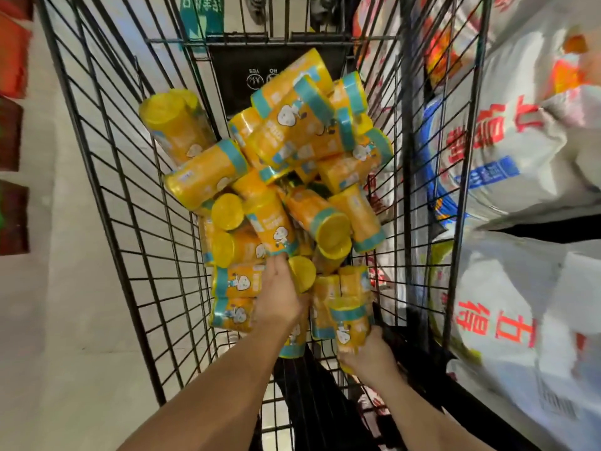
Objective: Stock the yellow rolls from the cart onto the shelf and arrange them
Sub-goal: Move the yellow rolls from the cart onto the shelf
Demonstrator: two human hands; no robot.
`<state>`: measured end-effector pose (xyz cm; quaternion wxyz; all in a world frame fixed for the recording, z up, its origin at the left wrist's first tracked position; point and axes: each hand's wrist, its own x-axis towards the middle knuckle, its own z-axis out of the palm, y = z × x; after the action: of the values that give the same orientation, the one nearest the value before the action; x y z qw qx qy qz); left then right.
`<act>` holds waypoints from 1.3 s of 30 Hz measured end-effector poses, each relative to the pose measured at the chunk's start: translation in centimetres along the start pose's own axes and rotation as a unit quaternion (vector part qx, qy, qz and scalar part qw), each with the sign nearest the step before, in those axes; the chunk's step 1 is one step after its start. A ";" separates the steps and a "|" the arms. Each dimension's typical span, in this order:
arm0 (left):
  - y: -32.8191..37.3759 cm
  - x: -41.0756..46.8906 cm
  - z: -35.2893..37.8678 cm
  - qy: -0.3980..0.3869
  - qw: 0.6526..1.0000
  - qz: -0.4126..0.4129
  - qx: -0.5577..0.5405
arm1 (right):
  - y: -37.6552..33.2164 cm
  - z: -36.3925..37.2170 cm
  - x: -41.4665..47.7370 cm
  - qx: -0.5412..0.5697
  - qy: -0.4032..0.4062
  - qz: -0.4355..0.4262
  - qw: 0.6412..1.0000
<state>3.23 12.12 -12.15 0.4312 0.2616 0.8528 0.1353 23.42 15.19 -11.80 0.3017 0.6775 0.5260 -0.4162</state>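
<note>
The yellow rolls [276, 151] lie heaped in the wire cart [107, 177], from centre toward 12 o'clock, so both hands reach in. The right hand [367, 353], at 5 o'clock, is clenched round one roll [349, 320], probably to lift it out. The left hand [279, 288] has its fingers buried in the heap, so I cannot tell its grasp, and the white sacks [520, 157] at 3 o'clock are blurred.

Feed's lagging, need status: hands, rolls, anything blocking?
Left hand reaching into pile, fingers hidden. Right hand grips one roll. Rest heaped in cart. Nothing blocking.
</note>
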 end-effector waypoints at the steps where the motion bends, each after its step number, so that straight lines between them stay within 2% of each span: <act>1: 0.0 0.1 0.2 0.008 1.000 0.001 0.011 | 0.1 0.0 0.0 0.006 0.003 -0.005 1.000; 9: 0.0 0.1 0.2 0.032 0.998 0.037 0.050 | 0.3 -1.2 -1.4 0.042 0.017 -0.024 0.999; 12: -0.3 -0.9 -0.7 0.038 0.997 0.063 0.033 | -0.2 -1.4 -2.2 0.080 0.029 -0.025 0.996; 16: -0.1 -2.8 -3.6 0.037 0.994 0.063 -0.082 | -1.1 -1.5 -4.0 0.136 0.054 -0.016 0.989; 19: 0.0 -4.2 -6.4 0.044 0.981 0.084 -0.170 | -1.4 -1.7 -5.8 0.138 0.091 -0.038 0.986; 23: 0.1 -6.9 -10.3 0.009 0.955 0.077 -0.286 | -1.3 -1.9 -9.1 0.185 0.137 -0.080 0.970; 26: 0.2 -8.9 -13.2 0.001 0.934 0.092 -0.345 | -1.7 -2.5 -12.3 0.244 0.159 -0.109 0.950; 31: 1.2 -12.6 -17.5 0.006 0.916 0.141 -0.375 | -2.5 -3.9 -18.6 0.323 0.215 -0.176 0.904; 35: 2.5 -16.1 -20.4 -0.033 0.872 0.137 -0.469 | -2.7 -5.0 -23.5 0.382 0.252 -0.238 0.857; 39: 3.9 -20.4 -23.0 -0.051 0.843 0.178 -0.505 | -2.8 -5.9 -28.1 0.444 0.261 -0.296 0.804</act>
<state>-4.02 3.76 16.76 0.5151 0.1613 0.5824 0.6078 19.36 7.98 15.88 -0.3187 0.6321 0.5173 -0.4809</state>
